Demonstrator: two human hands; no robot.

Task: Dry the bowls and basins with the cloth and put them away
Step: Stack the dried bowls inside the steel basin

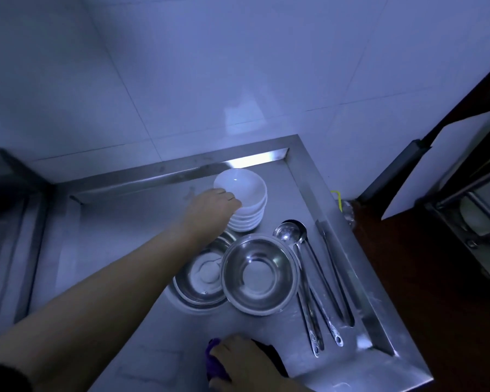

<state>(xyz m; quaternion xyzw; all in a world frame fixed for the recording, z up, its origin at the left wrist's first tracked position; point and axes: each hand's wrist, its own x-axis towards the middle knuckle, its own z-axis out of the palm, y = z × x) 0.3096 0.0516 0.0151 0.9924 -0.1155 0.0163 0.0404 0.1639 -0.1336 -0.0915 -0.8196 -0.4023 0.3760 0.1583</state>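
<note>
I see a dim, blue-tinted view, glare strip on the steel rim (255, 161) beyond my left hand (212, 205), soft focus overall, wide-angle bending at edges.

Bowl stack (246, 205) behind two basins (259, 274).

White bowls (242, 193); silver steel basins (259, 274), ladles (289, 233); purple cloth (217, 360); white wall tiles (238, 66).
</note>
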